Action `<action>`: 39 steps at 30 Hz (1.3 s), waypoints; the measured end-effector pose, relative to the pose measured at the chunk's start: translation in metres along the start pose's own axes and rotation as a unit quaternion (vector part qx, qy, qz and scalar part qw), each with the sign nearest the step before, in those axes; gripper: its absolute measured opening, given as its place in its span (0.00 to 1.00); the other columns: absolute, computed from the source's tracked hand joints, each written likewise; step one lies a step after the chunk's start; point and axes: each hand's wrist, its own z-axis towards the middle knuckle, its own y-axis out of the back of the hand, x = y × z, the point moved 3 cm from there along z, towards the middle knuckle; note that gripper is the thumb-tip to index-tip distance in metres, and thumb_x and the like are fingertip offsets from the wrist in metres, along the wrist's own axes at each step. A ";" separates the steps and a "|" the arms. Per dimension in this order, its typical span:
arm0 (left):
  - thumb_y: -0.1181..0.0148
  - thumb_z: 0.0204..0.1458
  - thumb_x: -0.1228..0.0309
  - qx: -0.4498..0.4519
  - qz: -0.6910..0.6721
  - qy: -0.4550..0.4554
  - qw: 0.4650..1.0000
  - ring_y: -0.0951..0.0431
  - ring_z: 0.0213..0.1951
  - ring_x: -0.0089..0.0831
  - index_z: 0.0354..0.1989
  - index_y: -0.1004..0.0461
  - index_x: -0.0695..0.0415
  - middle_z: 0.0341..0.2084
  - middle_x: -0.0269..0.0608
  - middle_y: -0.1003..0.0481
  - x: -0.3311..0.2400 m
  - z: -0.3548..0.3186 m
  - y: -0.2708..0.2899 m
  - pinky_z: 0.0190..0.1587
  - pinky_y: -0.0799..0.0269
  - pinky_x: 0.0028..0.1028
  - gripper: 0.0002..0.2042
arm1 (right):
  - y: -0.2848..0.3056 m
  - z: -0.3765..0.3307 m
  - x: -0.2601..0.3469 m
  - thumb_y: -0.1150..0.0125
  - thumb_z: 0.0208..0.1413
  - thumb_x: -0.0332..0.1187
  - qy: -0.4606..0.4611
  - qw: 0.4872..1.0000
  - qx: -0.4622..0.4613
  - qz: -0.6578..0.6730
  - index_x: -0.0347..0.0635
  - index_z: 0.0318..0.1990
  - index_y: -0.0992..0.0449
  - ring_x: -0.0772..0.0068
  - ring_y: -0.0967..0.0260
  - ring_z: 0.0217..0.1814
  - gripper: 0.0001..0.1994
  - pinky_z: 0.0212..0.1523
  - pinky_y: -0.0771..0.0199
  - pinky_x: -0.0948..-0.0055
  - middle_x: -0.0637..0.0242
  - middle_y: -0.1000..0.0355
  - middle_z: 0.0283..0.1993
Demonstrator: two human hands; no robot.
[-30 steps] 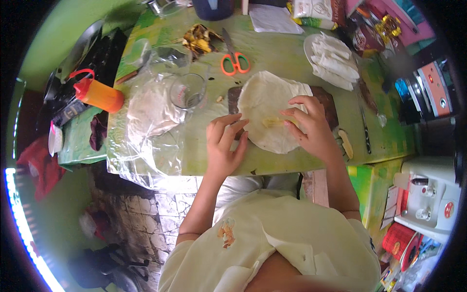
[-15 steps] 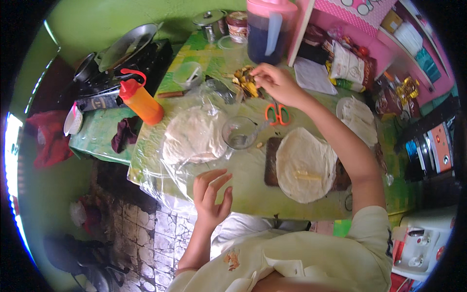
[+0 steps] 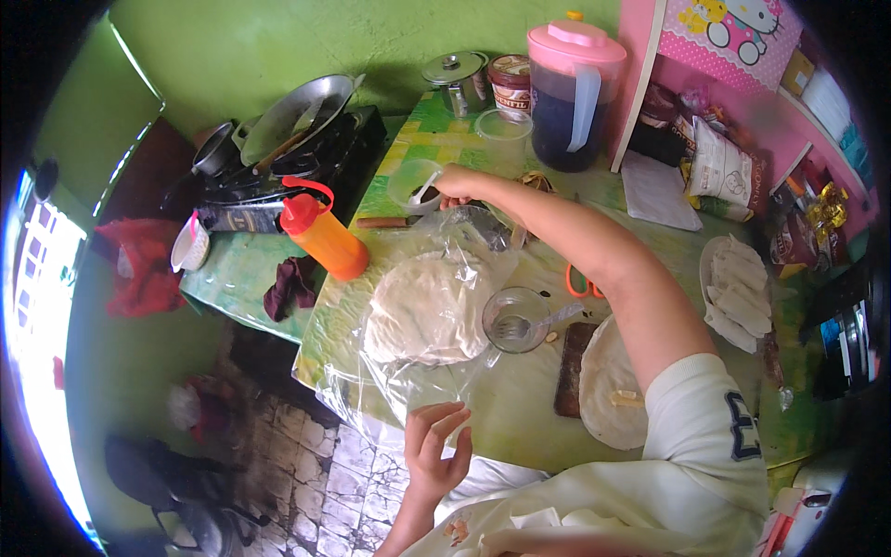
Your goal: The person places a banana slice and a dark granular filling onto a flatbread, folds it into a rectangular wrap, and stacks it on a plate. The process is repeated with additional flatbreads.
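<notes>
My right hand (image 3: 452, 187) reaches to the far side of the table, its fingers closed around the end of a white spoon (image 3: 426, 189) standing in a small clear bowl (image 3: 403, 181). Below it, my left hand (image 3: 436, 448) hovers at the table's near edge, fingers curved apart and holding nothing. Between them lies a stack of thin round wrappers (image 3: 422, 311) under clear plastic. One round wrapper (image 3: 608, 385) with a pale yellow strip (image 3: 627, 399) rests on a dark board (image 3: 574, 371), partly behind my right arm. A glass bowl (image 3: 506, 306) holds a fork.
An orange squeeze bottle (image 3: 332, 243) leans at the left beside a knife (image 3: 385, 223). Orange-handled scissors (image 3: 577, 280) are partly covered by my arm. A pink-lidded pitcher (image 3: 571, 102) stands at the back; a plate of white rolls (image 3: 738, 292) is at right. A wok (image 3: 297, 121) sits on the stove.
My right hand has moved left, from the brown-yellow peels to the spoon in the small bowl, and closed on it. My left hand stays near the table edge. The view has shifted.
</notes>
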 end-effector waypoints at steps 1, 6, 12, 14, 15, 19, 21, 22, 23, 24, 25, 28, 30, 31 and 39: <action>0.36 0.40 0.85 0.005 -0.004 -0.004 1.000 0.23 0.41 0.43 0.43 0.24 0.59 0.41 0.47 0.23 0.000 0.002 -0.002 0.42 0.29 0.35 0.18 | 0.006 0.002 0.000 0.56 0.52 0.28 0.010 1.000 0.000 -0.019 0.30 0.32 0.22 0.72 0.31 0.16 0.14 0.11 0.40 0.72 0.52 0.21 0.29; 0.35 0.40 0.84 -0.021 0.028 -0.009 0.999 0.24 0.44 0.46 0.47 0.27 0.61 0.44 0.52 0.24 -0.001 0.011 -0.001 0.45 0.29 0.37 0.21 | 0.033 -0.070 0.054 0.56 0.59 0.29 0.143 0.988 -0.044 -0.043 0.32 0.48 0.29 0.74 0.29 0.18 0.14 0.17 0.31 0.73 0.56 0.23 0.27; 0.23 0.39 0.61 -0.120 -0.092 0.003 0.988 0.40 0.65 0.51 0.67 0.53 0.60 0.66 0.58 0.46 0.008 0.038 -0.002 0.60 0.38 0.48 0.50 | 0.056 -0.262 0.143 0.53 0.64 0.35 0.186 0.978 0.006 -0.092 0.29 0.62 0.43 0.74 0.31 0.20 0.23 0.24 0.30 0.70 0.60 0.26 0.34; 0.18 0.31 0.56 -0.154 -0.176 0.006 0.972 0.40 0.65 0.52 0.70 0.60 0.60 0.65 0.57 0.45 -0.005 0.053 -0.007 0.63 0.38 0.47 0.62 | 0.041 -0.324 0.147 0.54 0.64 0.34 0.130 0.982 0.050 -0.127 0.30 0.66 0.46 0.74 0.31 0.22 0.26 0.24 0.30 0.70 0.59 0.27 0.34; 0.17 0.28 0.56 -0.165 -0.215 0.012 0.962 0.40 0.65 0.52 0.71 0.61 0.60 0.65 0.57 0.45 -0.016 0.060 -0.011 0.63 0.38 0.47 0.64 | 0.030 -0.352 0.144 0.54 0.65 0.34 0.087 0.983 0.087 -0.134 0.30 0.66 0.46 0.73 0.31 0.23 0.26 0.25 0.30 0.69 0.59 0.26 0.35; 0.14 0.17 0.58 0.017 -0.300 0.045 0.953 0.35 0.62 0.45 0.74 0.69 0.56 0.64 0.50 0.43 -0.039 0.049 -0.035 0.65 0.37 0.44 0.75 | -0.004 -0.428 0.089 0.52 0.66 0.35 0.131 0.974 0.016 -0.185 0.26 0.61 0.43 0.55 0.26 0.31 0.23 0.31 0.28 0.60 0.49 0.27 0.31; 0.15 0.18 0.59 0.074 -0.318 0.048 0.944 0.32 0.59 0.42 0.72 0.60 0.58 0.61 0.50 0.39 -0.038 0.037 -0.054 0.62 0.34 0.41 0.70 | 0.000 -0.462 0.084 0.50 0.64 0.35 0.030 0.987 0.015 -0.160 0.25 0.55 0.40 0.50 0.26 0.33 0.20 0.33 0.28 0.56 0.45 0.28 0.31; 0.15 0.18 0.60 0.126 -0.268 0.029 0.955 0.31 0.58 0.41 0.71 0.55 0.59 0.60 0.50 0.37 -0.029 0.030 -0.062 0.61 0.33 0.40 0.67 | 0.003 -0.475 0.080 0.48 0.62 0.34 0.000 0.989 0.007 -0.147 0.25 0.51 0.38 0.47 0.26 0.33 0.18 0.32 0.28 0.53 0.43 0.28 0.30; 0.15 0.19 0.60 0.145 -0.263 0.028 0.953 0.30 0.58 0.41 0.69 0.53 0.59 0.59 0.51 0.36 -0.029 0.024 -0.065 0.60 0.32 0.40 0.64 | 0.004 -0.483 0.075 0.46 0.61 0.33 0.039 0.986 -0.033 -0.161 0.26 0.49 0.37 0.46 0.26 0.33 0.17 0.33 0.28 0.52 0.42 0.28 0.31; 0.15 0.19 0.60 0.166 -0.257 0.028 0.952 0.30 0.58 0.41 0.67 0.50 0.60 0.59 0.51 0.35 -0.031 0.022 -0.070 0.59 0.31 0.39 0.62 | 0.005 -0.492 0.069 0.45 0.60 0.33 0.076 0.979 -0.075 -0.176 0.27 0.46 0.36 0.46 0.26 0.34 0.16 0.33 0.28 0.51 0.42 0.29 0.32; 0.15 0.20 0.61 0.186 -0.252 0.029 0.949 0.29 0.58 0.40 0.66 0.48 0.60 0.58 0.51 0.34 -0.035 0.021 -0.074 0.58 0.30 0.39 0.60 | 0.005 -0.498 0.058 0.44 0.59 0.33 0.176 0.948 -0.155 -0.215 0.29 0.47 0.35 0.47 0.26 0.36 0.15 0.34 0.28 0.52 0.43 0.29 0.35; 0.14 0.21 0.61 0.148 -0.230 -0.068 0.959 0.28 0.57 0.42 0.63 0.45 0.61 0.57 0.52 0.33 -0.061 0.032 -0.079 0.57 0.29 0.40 0.56 | 0.011 -0.523 0.051 0.36 0.51 0.27 0.290 0.856 -0.234 -0.357 0.43 0.54 0.26 0.59 0.30 0.37 0.20 0.35 0.28 0.63 0.60 0.33 0.40; 0.15 0.24 0.61 0.161 -0.197 -0.092 0.963 0.27 0.56 0.43 0.64 0.46 0.61 0.56 0.54 0.32 -0.068 0.037 -0.080 0.56 0.29 0.41 0.56 | 0.011 -0.531 0.045 0.35 0.48 0.27 0.310 0.795 -0.272 -0.445 0.45 0.51 0.23 0.59 0.32 0.39 0.19 0.37 0.28 0.65 0.62 0.35 0.40; 0.15 0.24 0.61 0.155 -0.214 -0.080 0.961 0.27 0.56 0.44 0.64 0.46 0.60 0.56 0.54 0.32 -0.068 0.034 -0.083 0.56 0.29 0.41 0.56 | 0.012 -0.536 0.045 0.35 0.47 0.27 0.326 0.789 -0.266 -0.448 0.47 0.50 0.22 0.59 0.33 0.40 0.19 0.38 0.28 0.65 0.62 0.35 0.40; 0.16 0.28 0.61 0.177 -0.235 -0.128 0.947 0.28 0.55 0.51 0.64 0.45 0.54 0.56 0.56 0.31 -0.084 0.038 -0.099 0.55 0.30 0.45 0.52 | 0.013 -0.539 0.026 0.33 0.38 0.28 0.300 0.799 -0.251 -0.456 0.51 0.42 0.18 0.61 0.34 0.44 0.18 0.41 0.29 0.67 0.63 0.35 0.43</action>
